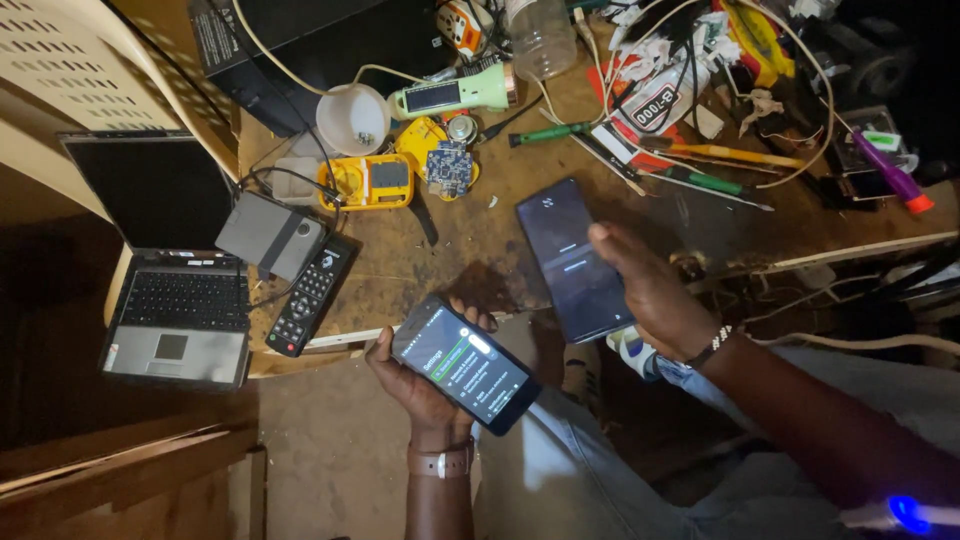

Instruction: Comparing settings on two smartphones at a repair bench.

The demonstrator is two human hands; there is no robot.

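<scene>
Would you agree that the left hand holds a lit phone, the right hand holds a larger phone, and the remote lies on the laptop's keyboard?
Not quite: the head view shows the remote lying on the table beside the laptop, not on its keyboard. The rest holds: the left hand holds a lit phone, and the right hand holds a larger phone.

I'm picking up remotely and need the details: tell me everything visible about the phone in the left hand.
The smaller phone is a dark, slim slab with a glossy glass front, held face up and tilted diagonally in the left hand, below the workbench edge. Its screen is lit, showing a menu list with a green highlighted row. The fingers wrap its far edge. It stays apart from the larger phone.
</scene>
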